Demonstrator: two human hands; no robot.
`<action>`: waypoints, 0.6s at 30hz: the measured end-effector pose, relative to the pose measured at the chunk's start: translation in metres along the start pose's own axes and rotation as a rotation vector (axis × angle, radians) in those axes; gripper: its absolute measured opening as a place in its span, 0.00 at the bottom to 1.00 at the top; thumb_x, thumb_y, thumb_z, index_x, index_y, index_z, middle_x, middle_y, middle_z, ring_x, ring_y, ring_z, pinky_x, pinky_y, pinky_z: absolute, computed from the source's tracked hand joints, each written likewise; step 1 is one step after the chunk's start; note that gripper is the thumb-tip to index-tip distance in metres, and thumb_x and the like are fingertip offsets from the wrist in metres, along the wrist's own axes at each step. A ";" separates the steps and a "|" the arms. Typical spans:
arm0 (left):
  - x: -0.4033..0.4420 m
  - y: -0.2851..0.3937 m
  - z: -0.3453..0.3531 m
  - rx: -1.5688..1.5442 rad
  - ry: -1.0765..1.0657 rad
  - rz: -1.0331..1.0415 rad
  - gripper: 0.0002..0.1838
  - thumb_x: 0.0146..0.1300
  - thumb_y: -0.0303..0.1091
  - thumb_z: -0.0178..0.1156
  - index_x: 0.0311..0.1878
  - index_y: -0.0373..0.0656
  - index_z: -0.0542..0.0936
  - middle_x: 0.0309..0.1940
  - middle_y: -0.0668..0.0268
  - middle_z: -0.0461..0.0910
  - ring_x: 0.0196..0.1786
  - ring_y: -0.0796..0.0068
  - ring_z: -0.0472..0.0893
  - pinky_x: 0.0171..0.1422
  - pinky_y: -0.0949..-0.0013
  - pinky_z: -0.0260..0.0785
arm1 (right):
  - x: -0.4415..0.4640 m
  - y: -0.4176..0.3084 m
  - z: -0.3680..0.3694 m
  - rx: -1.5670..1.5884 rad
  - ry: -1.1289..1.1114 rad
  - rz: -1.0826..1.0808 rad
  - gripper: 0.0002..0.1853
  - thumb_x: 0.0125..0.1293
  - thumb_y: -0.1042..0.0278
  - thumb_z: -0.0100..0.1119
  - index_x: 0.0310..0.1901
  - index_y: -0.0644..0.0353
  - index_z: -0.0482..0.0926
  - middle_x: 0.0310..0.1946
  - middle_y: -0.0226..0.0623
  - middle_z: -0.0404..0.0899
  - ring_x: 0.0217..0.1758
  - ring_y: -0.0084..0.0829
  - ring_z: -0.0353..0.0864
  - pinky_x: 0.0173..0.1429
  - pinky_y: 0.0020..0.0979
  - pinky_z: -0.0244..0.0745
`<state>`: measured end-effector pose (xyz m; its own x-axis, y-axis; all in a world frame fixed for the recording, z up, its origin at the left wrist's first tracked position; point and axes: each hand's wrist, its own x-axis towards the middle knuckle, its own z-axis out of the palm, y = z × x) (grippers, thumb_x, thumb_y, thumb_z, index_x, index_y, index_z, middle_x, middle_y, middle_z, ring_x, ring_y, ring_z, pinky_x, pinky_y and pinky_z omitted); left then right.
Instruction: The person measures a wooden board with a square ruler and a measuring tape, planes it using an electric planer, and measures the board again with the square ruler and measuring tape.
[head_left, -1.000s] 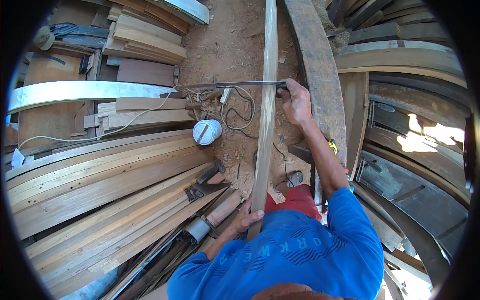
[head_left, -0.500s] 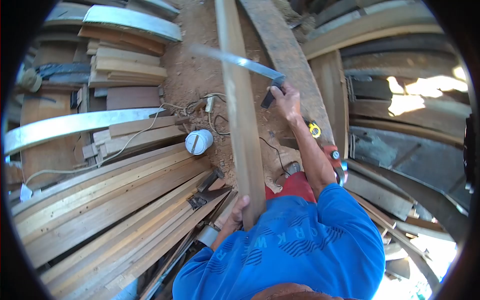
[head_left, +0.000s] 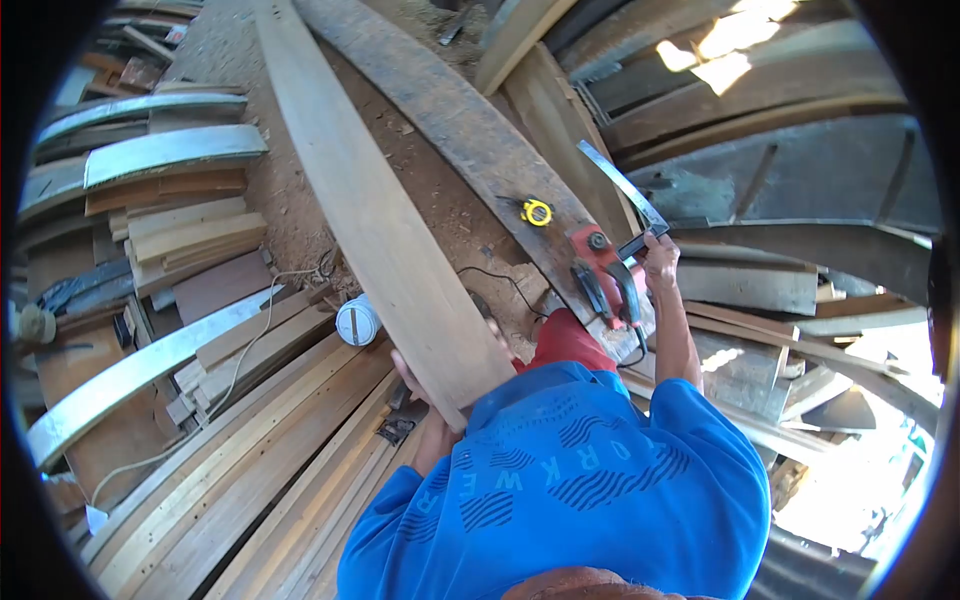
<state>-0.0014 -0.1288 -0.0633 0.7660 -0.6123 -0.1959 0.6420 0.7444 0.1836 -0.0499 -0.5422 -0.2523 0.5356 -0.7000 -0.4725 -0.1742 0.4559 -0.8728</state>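
Note:
My left hand [head_left: 410, 378] is wrapped round the near end of a long wooden plank [head_left: 390, 220], with fingertips showing at its far edge. The plank's broad face is turned up and its near end is close to my blue shirt. Out to the right, my right hand [head_left: 660, 258] grips a try square [head_left: 622, 187] by its dark stock, the metal blade pointing up and left. Just left of that hand, a red electric planer [head_left: 600, 262] rests on a thick worn beam [head_left: 440, 100]. A yellow tape measure [head_left: 537, 212] lies on the same beam.
A white lidded tub [head_left: 357, 322] stands left of the plank. Long boards [head_left: 250, 450] lie at the lower left, with shorter stacked pieces [head_left: 190, 240] above them. A cable [head_left: 510, 285] crosses the dusty ground. More timber [head_left: 780, 270] fills the right side.
My right hand has carried the try square from above the plank out to the right, beyond the planer. The plank has turned, showing its broad face. The view has shifted right.

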 end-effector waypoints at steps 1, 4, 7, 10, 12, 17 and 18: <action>0.009 -0.003 0.008 -0.047 0.002 -0.004 0.60 0.54 0.83 0.54 0.74 0.39 0.64 0.57 0.45 0.71 0.57 0.47 0.74 0.63 0.45 0.70 | -0.006 0.000 -0.017 0.027 0.015 0.016 0.06 0.74 0.71 0.57 0.43 0.64 0.81 0.30 0.33 0.82 0.28 0.27 0.82 0.36 0.33 0.83; 0.040 -0.005 0.024 -0.151 -0.042 -0.019 0.55 0.55 0.77 0.61 0.72 0.38 0.66 0.57 0.48 0.70 0.57 0.51 0.71 0.64 0.48 0.65 | -0.022 0.010 -0.076 -0.043 0.055 0.096 0.06 0.75 0.70 0.56 0.44 0.63 0.79 0.31 0.33 0.80 0.29 0.29 0.82 0.39 0.36 0.85; 0.064 0.005 0.026 -0.173 -0.124 -0.034 0.50 0.58 0.69 0.65 0.71 0.39 0.66 0.59 0.50 0.68 0.60 0.53 0.68 0.66 0.50 0.61 | -0.036 0.056 -0.138 0.002 0.122 0.141 0.04 0.75 0.69 0.57 0.45 0.58 0.79 0.33 0.32 0.79 0.33 0.28 0.81 0.41 0.38 0.82; 0.083 0.013 0.034 -0.182 -0.124 -0.081 0.50 0.58 0.67 0.66 0.73 0.39 0.65 0.61 0.49 0.67 0.61 0.52 0.68 0.68 0.49 0.60 | -0.082 0.075 -0.156 0.069 0.239 0.244 0.04 0.73 0.68 0.58 0.45 0.55 0.79 0.37 0.30 0.79 0.38 0.28 0.80 0.44 0.40 0.80; 0.093 0.014 0.050 -0.231 -0.194 -0.092 0.56 0.55 0.75 0.64 0.75 0.40 0.64 0.62 0.46 0.66 0.63 0.49 0.69 0.70 0.46 0.60 | -0.096 0.100 -0.170 0.202 0.296 0.298 0.05 0.72 0.66 0.60 0.46 0.54 0.80 0.36 0.31 0.79 0.38 0.32 0.81 0.46 0.43 0.80; 0.102 0.016 0.125 0.006 -0.305 -0.008 0.58 0.58 0.78 0.58 0.78 0.41 0.60 0.68 0.40 0.63 0.65 0.41 0.69 0.73 0.36 0.58 | -0.076 0.180 -0.238 -1.331 -0.199 -0.004 0.13 0.68 0.59 0.64 0.48 0.56 0.78 0.31 0.36 0.81 0.32 0.41 0.83 0.44 0.51 0.81; 0.105 0.017 0.139 -0.007 -0.324 -0.017 0.58 0.58 0.79 0.57 0.79 0.42 0.59 0.70 0.39 0.62 0.67 0.39 0.69 0.75 0.33 0.56 | -0.078 0.194 -0.247 -1.717 -0.284 -0.180 0.14 0.68 0.57 0.64 0.49 0.56 0.78 0.31 0.37 0.81 0.30 0.43 0.83 0.43 0.53 0.81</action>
<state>0.0943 -0.2171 0.0527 0.7267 -0.6767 0.1181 0.6554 0.7345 0.1758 -0.3295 -0.5350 -0.4148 0.7272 -0.4774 -0.4933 -0.6019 -0.7889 -0.1238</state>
